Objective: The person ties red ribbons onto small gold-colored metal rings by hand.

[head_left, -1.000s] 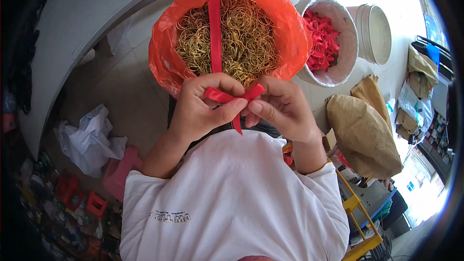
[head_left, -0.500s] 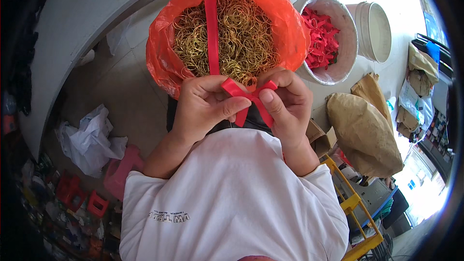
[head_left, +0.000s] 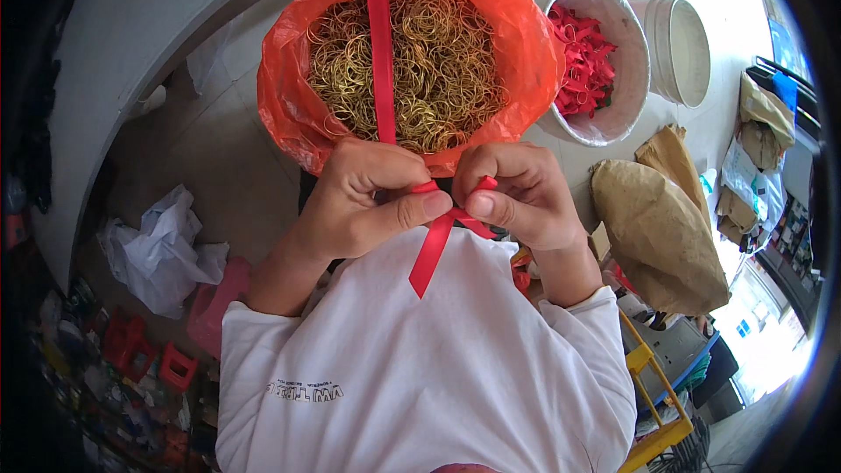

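Between my two hands is a red ribbon bow (head_left: 429, 263), its tails hanging down in front of my white shirt. My left hand (head_left: 372, 197) pinches one loop between thumb and bent forefinger. The other loop is gripped the same way by my right hand (head_left: 519, 197), and the thumb tips almost meet over the knot, hiding most of it. Just beyond the hands stands a container lined with an orange-red plastic bag (head_left: 285, 96), full of thin gold-coloured rings (head_left: 447, 52). A long red ribbon strip (head_left: 382, 52) lies across the rings.
Right of the bag, a white bucket (head_left: 638, 79) holds many red ribbon bows (head_left: 583, 61). Beside it is another pale bucket (head_left: 686, 52). Brown paper sacks (head_left: 657, 236) and a yellow metal frame (head_left: 661, 434) are at right. A crumpled white bag (head_left: 162, 254) and pink stool (head_left: 219, 302) are at left.
Both hands have come slightly closer to my body and now pinch the bow's loops more tightly. One tail hangs longer toward my shirt. The view has shifted a little.
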`<state>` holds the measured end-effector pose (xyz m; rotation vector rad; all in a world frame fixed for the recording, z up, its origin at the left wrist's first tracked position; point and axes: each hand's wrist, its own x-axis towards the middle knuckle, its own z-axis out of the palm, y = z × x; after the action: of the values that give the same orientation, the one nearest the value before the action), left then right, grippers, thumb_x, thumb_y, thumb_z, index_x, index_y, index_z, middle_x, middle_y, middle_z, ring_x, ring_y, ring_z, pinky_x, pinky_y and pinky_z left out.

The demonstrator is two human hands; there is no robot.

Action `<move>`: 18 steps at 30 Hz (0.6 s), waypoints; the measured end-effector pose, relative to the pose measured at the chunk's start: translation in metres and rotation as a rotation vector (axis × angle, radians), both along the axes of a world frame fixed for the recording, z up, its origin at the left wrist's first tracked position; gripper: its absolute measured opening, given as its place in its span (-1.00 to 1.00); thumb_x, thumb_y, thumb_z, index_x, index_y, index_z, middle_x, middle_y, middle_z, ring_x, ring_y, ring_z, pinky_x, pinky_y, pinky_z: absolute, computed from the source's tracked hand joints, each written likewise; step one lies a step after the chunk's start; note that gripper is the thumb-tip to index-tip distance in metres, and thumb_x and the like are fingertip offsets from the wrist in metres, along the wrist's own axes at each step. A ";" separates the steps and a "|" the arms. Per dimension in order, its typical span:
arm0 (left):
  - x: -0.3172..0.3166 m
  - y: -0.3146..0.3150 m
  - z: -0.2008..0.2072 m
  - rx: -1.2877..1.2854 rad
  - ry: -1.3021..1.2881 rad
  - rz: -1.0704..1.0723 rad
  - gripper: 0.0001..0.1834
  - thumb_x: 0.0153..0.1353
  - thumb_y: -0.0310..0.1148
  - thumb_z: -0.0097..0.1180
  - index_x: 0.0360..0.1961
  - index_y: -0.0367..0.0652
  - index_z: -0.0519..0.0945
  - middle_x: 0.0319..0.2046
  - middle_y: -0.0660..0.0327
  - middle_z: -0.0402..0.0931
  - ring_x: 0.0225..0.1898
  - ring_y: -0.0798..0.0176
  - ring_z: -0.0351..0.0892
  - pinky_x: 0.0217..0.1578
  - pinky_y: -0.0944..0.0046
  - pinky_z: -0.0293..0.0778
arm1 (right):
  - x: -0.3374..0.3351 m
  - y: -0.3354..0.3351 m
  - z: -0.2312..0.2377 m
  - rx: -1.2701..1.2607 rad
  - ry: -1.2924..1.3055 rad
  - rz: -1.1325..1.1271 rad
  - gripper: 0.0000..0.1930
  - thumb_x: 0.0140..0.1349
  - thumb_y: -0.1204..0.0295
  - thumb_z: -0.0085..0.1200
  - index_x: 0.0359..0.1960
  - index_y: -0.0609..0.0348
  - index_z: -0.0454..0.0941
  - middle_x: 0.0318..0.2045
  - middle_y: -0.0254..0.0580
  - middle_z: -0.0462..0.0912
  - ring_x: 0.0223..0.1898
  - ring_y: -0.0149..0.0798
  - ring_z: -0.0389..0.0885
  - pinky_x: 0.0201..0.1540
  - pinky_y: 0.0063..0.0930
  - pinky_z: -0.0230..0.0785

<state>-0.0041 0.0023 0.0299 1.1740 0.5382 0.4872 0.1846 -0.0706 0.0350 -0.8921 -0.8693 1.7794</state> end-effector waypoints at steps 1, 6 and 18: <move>-0.001 0.002 -0.001 0.075 -0.010 -0.021 -0.74 0.07 -0.42 0.19 -0.68 -0.28 0.47 -0.77 0.33 0.33 -0.68 0.54 0.23 -0.65 0.42 0.12 | 0.000 0.000 -0.001 0.002 0.000 -0.001 -0.84 0.21 0.45 0.05 -0.45 0.30 0.41 -0.53 -0.37 0.45 -0.51 -0.58 0.38 -0.52 -0.66 0.18; 0.011 -0.004 -0.007 0.184 0.038 0.126 -0.83 0.05 -0.37 0.21 -0.52 -0.27 0.55 -0.56 0.28 0.44 -0.59 0.49 0.34 -0.60 0.45 0.23 | 0.005 -0.006 0.000 -0.098 -0.119 -0.207 -0.89 0.18 0.51 0.05 -0.43 0.29 0.42 -0.58 -0.37 0.45 -0.55 -0.58 0.37 -0.52 -0.68 0.20; 0.015 0.031 -0.027 1.060 0.878 0.452 -0.76 -0.06 -0.29 0.27 -0.57 -0.21 0.51 -0.55 0.22 0.44 -0.55 0.16 0.49 -0.51 0.16 0.36 | 0.100 -0.008 -0.020 0.107 -1.762 -0.756 -0.86 0.13 0.42 0.08 -0.34 0.23 0.54 -0.40 -0.15 0.57 -0.34 -0.20 0.53 -0.35 -0.41 0.37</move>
<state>0.0104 0.0333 0.0031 2.3263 1.4180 0.6560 0.2849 -0.0781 0.0149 -2.3020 -1.2761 -0.0653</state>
